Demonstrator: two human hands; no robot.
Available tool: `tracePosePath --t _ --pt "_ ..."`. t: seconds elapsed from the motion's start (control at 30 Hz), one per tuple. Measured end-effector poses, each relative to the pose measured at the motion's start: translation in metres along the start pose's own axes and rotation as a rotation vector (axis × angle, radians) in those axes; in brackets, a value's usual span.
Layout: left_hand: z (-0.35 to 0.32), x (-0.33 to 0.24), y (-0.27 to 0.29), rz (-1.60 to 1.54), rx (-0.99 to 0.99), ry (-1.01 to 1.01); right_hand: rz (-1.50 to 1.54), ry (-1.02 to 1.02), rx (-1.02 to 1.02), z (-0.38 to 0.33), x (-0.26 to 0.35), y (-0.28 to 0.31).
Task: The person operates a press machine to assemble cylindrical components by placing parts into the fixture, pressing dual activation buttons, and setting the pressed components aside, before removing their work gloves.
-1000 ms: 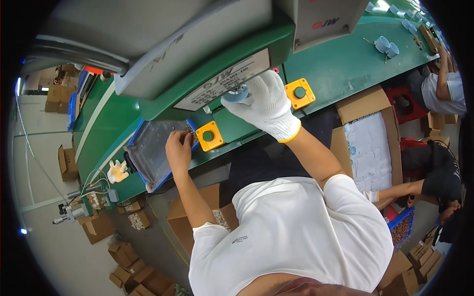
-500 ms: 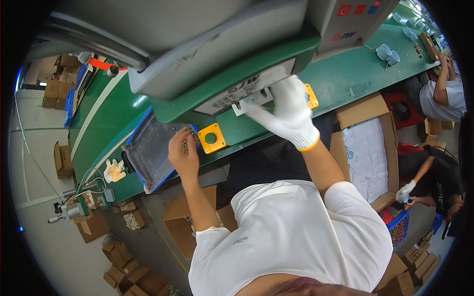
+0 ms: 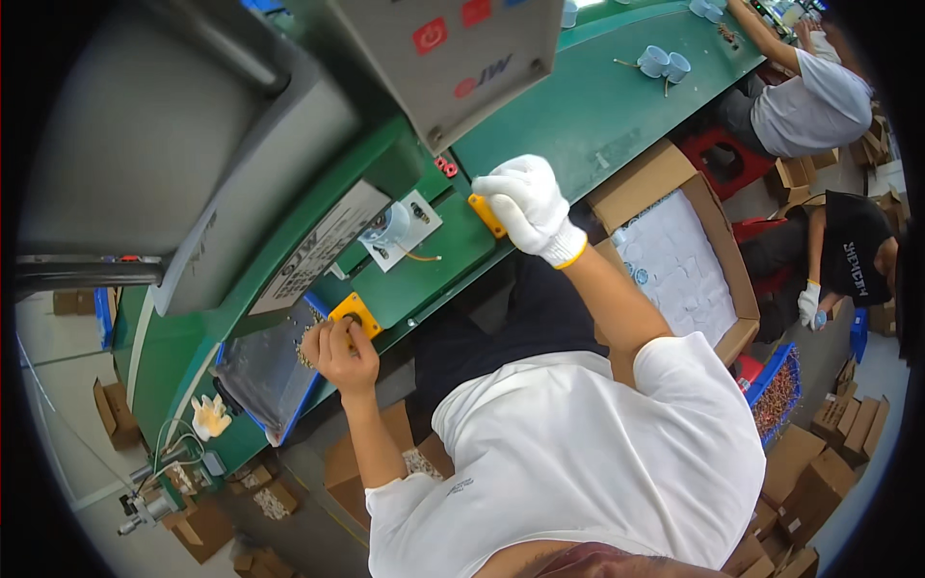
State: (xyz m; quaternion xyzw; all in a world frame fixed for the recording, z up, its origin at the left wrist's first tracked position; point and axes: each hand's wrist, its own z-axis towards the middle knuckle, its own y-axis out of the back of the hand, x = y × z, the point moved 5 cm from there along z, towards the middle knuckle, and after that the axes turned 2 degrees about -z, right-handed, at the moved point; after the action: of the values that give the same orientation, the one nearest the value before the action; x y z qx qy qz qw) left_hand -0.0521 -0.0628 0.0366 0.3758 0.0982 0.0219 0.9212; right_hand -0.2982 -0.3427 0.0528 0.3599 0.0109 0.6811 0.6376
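My left hand [image 3: 347, 354], bare, is curled round small brass-coloured pieces [image 3: 304, 360]. Its fingertips rest on the dark button of the left yellow button box [image 3: 368, 310]. At the right yellow button box [image 3: 488, 216], my right hand [image 3: 528, 207] in a white knit glove lies bunched into a fist over the box's top. Whether it presses a button is hidden. Between the hands, a translucent bluish cup [image 3: 390, 229] with an orange wire [image 3: 422, 257] sits on a white metal fixture plate [image 3: 420, 223], partly under the green machine head [image 3: 385, 159].
A blue-rimmed tray [image 3: 255, 380] and an off-white glove [image 3: 209, 417] lie left. A carton of whitish cups [image 3: 674, 265] stands right of my legs. More cups [image 3: 665, 64] are farther along the green bench [image 3: 597, 116]. Two co-workers [image 3: 805, 106] sit at right.
My right hand has left the fixture and moved onto the right button box, exposing the cup. My left hand has come onto the left box's button. The whole view has shifted.
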Motion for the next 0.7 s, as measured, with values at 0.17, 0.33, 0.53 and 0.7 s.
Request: tracePosePath --t 0.17,0.33,0.53,0.7 --pt "0.019 -0.001 0.002 -0.383 -0.122 0.257 0.436 -0.263 -0.343 -0.034 -0.028 -0.008" --pt "0.024 -0.003 -0.007 -0.501 -0.155 0.343 0.380 -0.173 -0.216 -0.034 -0.029 -0.009" --pt "0.050 -0.014 -0.005 -0.499 -0.079 0.293 0.455 -0.224 -0.260 -0.038 -0.034 -0.015" --pt "0.055 -0.011 -0.001 -0.581 -0.040 0.324 0.493 -0.249 -0.306 -0.037 -0.031 -0.014"
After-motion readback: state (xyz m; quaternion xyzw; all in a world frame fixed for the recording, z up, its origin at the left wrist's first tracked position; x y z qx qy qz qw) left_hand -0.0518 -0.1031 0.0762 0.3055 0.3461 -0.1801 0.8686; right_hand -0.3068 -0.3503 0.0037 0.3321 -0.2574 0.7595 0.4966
